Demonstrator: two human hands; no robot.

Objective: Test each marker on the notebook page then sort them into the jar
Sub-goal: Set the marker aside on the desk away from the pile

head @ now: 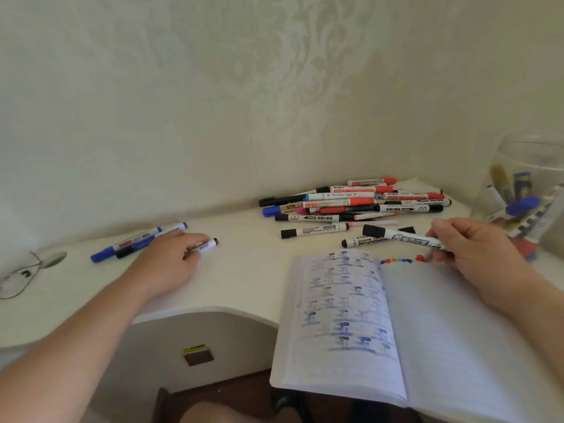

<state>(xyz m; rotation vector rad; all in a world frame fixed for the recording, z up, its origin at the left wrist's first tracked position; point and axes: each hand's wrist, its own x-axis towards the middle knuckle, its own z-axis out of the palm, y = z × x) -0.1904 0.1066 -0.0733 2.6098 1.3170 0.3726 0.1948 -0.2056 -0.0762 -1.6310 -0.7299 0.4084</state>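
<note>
Right hand (467,248) pinches black-capped marker (403,236) over notebook (396,325) top edge; notebook overhangs worktop (244,270) front edge. Left hand (171,261) grips small marker (207,245) on worktop.

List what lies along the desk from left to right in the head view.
Cable → blue markers → left hand on a black-tipped marker → marker pile → right hand holding a black-capped marker → glass jar.

Cream desk (244,270), damask-patterned pale wall (274,87), blue-smudged lined notebook (345,315), red, black, blue markers (351,203)
</note>
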